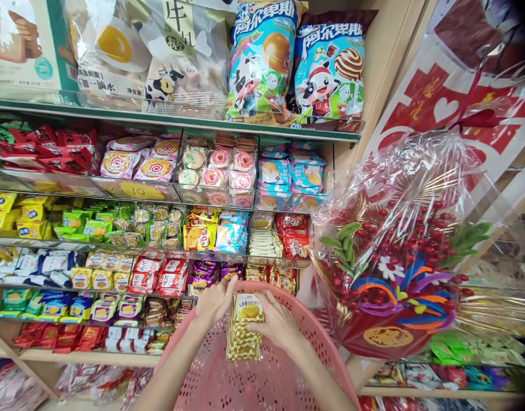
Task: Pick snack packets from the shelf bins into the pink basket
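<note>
A stack of clear-wrapped biscuit packets (244, 337), with yellow checked print and a biscuit picture, stands over a pink perforated plastic basket (202, 365). My right hand (280, 321) grips the stack from the right, its thumb across the front. Just left of the stack, my left hand (215, 302) is at the far rim of the basket. One finger stretches toward the top left corner of the packets, and I see nothing in that hand. Its other fingertips are partly hidden.
Tiered shelves (133, 242) of small wrapped snacks rise behind the basket. Large candy bags (262, 68) stand on the glass shelf (180, 117) above. On the right, a cellophane-wrapped decoration (386, 274) with red berries stands close to my right arm.
</note>
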### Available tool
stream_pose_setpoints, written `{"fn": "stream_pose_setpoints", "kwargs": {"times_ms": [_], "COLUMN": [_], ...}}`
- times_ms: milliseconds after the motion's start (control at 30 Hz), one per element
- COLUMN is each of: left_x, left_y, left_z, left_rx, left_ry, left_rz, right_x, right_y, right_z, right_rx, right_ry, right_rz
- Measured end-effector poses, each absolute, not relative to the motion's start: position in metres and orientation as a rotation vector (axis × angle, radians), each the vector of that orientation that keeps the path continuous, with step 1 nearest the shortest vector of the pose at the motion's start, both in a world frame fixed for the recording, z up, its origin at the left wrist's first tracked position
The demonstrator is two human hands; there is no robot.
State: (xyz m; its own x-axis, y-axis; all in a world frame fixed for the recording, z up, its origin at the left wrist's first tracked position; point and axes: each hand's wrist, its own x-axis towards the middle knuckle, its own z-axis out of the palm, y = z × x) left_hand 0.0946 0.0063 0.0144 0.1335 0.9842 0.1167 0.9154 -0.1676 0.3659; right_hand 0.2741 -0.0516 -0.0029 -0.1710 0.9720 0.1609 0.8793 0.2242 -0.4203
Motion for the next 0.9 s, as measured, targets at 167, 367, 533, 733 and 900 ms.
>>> {"fn": "stream_pose_setpoints", "kwargs": {"times_ms": [167,367,533,733,900], "left_x": [0.106,0.115,0.121,0.123,0.12], "left_y": [0.006,0.007,0.002,0.005,0.014], "left_z": [0.016,0.008,0.004,0.002,-0.003], "left_rx": [2.237,2.271,2.25,2.255,2.276], "left_ry": [1.847,1.804,1.777,1.794,1.765], "left_rz": [0.479,0.496,0.5,0.414,0.37], "right_x": [0.286,0.292,0.299,0.296,0.29], "right_y": [-0.052,-0.058,-0.063,-0.064,-0.059], "right_z": [-0.017,-0.019,-0.02,-0.025,-0.033], "right_rx": [-1.585,-1.561,-1.65,-1.72,-1.749], "right_ry": [-2.095,-2.034,-2.043,-2.027,-2.023], "right_rz": [0.421,0.443,0.444,0.499,0.473]}}
